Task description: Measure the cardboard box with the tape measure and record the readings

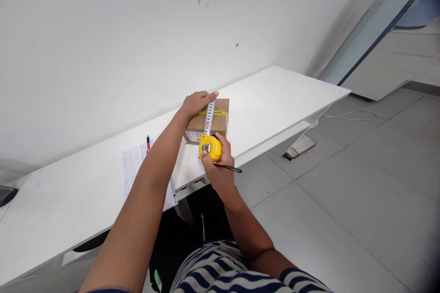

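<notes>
A cardboard box [220,121] with yellow tape across its top and a white label on its near side rests on the white table. My right hand [222,160] is wrapped round a yellow tape measure [215,147], its thumb on the case and a black wrist strap hanging out. The extended blade [209,116] runs across the box top from the near edge to the far edge, numbers facing up. At the far edge my left hand [197,102] pinches the blade's end against the box. The hook itself is hidden by those fingers.
Written paper sheets [132,165] and a red and black pen [148,143] lie on the table [268,105], partly behind my left forearm. A white wall [137,32] borders the far side. A dark object [7,194] sits at the left edge. Tiled floor lies right.
</notes>
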`<state>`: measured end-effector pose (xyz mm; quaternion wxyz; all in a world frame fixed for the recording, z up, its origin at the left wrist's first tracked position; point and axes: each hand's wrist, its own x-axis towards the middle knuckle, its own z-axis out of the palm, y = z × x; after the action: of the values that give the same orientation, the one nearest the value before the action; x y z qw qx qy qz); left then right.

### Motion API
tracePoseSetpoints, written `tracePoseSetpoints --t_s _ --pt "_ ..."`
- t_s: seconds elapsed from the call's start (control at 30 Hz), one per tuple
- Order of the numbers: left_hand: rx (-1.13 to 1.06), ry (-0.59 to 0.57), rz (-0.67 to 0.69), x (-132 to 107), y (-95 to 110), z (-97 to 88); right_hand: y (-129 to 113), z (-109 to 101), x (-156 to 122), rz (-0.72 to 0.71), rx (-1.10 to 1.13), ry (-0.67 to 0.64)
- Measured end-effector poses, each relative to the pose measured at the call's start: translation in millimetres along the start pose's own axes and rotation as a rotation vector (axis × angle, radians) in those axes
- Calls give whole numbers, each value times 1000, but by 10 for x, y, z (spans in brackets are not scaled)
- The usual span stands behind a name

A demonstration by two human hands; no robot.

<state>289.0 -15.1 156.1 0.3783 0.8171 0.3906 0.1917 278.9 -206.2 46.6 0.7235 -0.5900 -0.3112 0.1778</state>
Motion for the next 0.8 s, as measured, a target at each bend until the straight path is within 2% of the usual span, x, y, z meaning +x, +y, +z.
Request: tracePoseSetpoints --t_s 0.17,0.33,0.43,0.53,0.67,0.8 --pt "158 30 71 41 1 12 -40 -138 44 -29 24 44" --pt "213 48 62 160 -21 -1 -29 -292 43 -53 25 90" --pt "178 53 48 155 -59 -15 37 -462 58 -98 -6 105" --pt "49 49 53 98 -114 -54 141 -698 131 -194 -132 86" --pt "-252 75 81 4 -309 -280 186 -1009 290 -413 -375 -89" --pt "-596 247 116 -203 -771 -649 -5 -1122 486 -699 -551 -459"
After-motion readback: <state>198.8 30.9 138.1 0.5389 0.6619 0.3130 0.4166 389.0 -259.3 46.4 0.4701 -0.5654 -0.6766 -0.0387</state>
